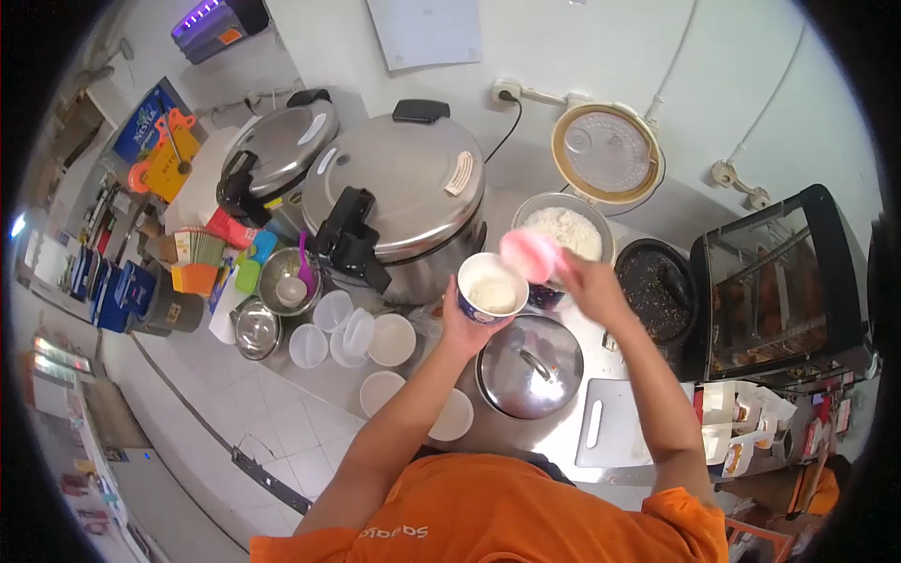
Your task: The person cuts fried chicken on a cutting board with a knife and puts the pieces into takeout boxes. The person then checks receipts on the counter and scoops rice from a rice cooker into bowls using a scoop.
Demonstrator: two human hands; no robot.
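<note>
We judge the paper cup (477,272) part-filled: held in the left hand (464,322) above the bench (560,443), it contains rice, with room left below the rim. We see that hand's fingers curled around the cup's side. The right hand (593,289) has its fingers closed on a pink scoop (528,257) beside the cup; blur hides the exact grip. Plenty of rice remains in the open cooker (612,248), far right of the cup. In the white bowls (391,340), near left, we see no rice.
</note>
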